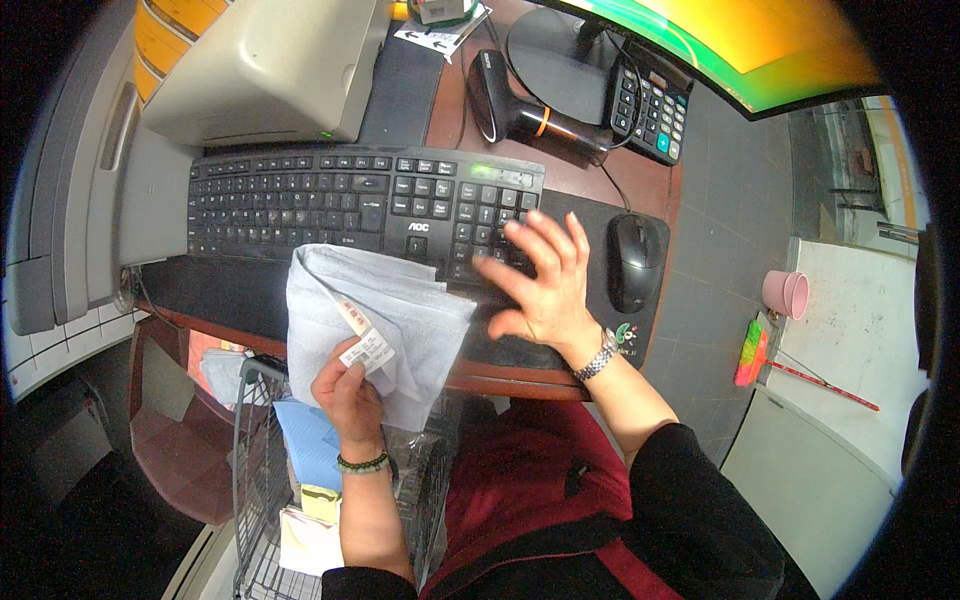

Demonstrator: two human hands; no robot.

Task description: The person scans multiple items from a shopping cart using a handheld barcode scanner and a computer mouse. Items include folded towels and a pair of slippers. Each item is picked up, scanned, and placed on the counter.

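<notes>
My left hand pinches a white printed tag on a folded pale grey-blue cloth, holding both at the desk's front edge, just below the keyboard. My right hand is spread over the keyboard's number pad, its index finger blurred at the keys and holding nothing. A black mouse lies on the mouse pad just right of that hand.
A grey machine stands at back left. A barcode scanner, calculator and monitor are at the back. A wire cart of folded cloths stands below the desk, beside a brown chair. A pink pot is right.
</notes>
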